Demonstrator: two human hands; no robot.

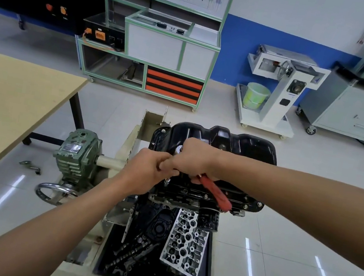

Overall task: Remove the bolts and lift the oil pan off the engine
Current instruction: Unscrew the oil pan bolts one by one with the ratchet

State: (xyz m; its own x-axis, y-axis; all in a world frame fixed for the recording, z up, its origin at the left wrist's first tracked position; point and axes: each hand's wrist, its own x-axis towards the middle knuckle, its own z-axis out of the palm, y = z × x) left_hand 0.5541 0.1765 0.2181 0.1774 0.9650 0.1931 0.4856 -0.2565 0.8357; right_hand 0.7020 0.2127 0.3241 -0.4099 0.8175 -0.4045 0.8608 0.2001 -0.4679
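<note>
Glossy black oil pan (242,146), red-handled ratchet (217,192), tan table (13,93).

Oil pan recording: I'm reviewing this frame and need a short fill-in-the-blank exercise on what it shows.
1. The right hand holds a ____ wrench.
2. The oil pan under both hands is ____ in colour.
3. The wooden table stands on the person's ____ side.
4. The bucket near the far wall is ____.

Missing words: red; black; left; green.
</note>
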